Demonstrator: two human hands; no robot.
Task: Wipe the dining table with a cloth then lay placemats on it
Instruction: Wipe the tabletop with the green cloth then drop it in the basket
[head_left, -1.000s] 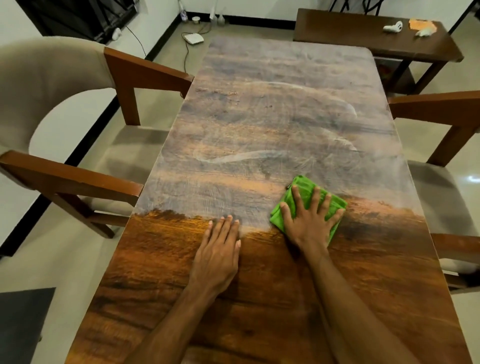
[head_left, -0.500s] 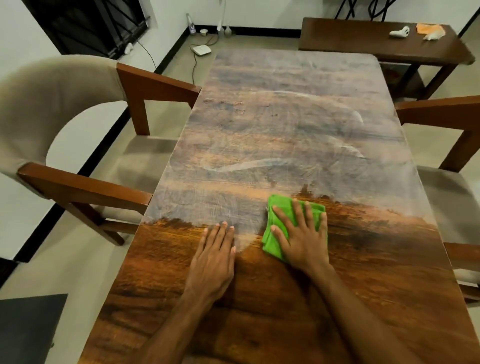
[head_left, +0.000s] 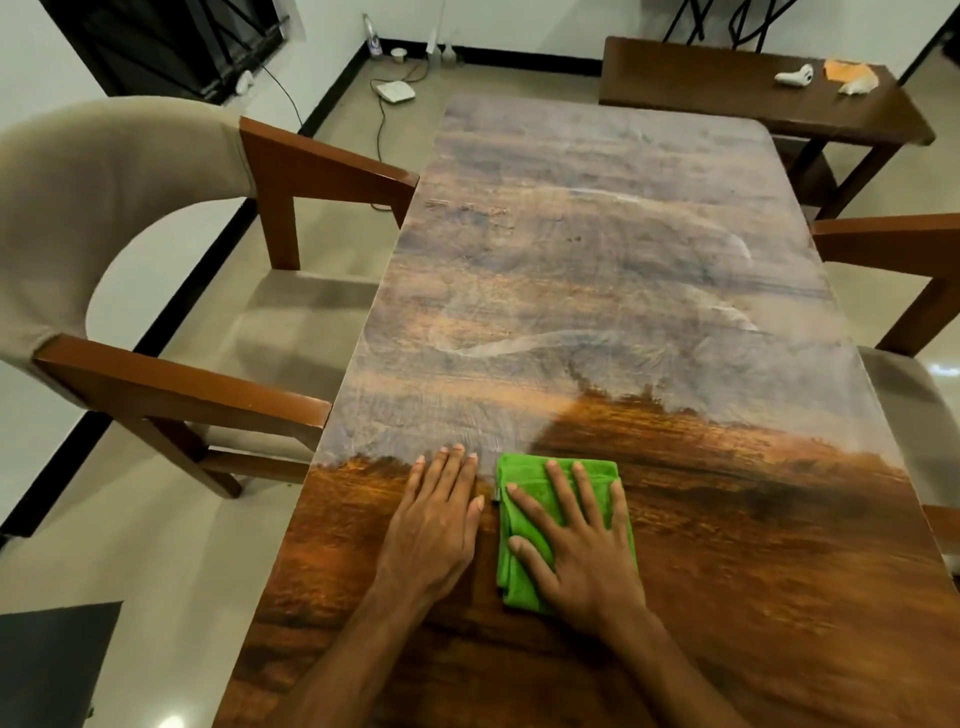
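A long wooden dining table (head_left: 623, 249) runs away from me; its far part looks dusty grey with streaks, its near part dark and glossy. A folded green cloth (head_left: 524, 519) lies on the near middle of the table. My right hand (head_left: 576, 545) presses flat on the cloth with fingers spread. My left hand (head_left: 436, 525) rests flat on the bare wood just left of the cloth, fingers straight. No placemats are in view.
A beige upholstered chair with wooden arms (head_left: 156, 260) stands at the table's left side, another chair (head_left: 904, 322) at the right. A dark side table (head_left: 737, 88) behind the far end carries small white and orange items. Cables and a white box (head_left: 396, 91) lie on the floor.
My right hand has slid the green cloth toward me and to the left, ending beside my left hand. A new dark strip appeared where it passed. My left hand has stayed put.
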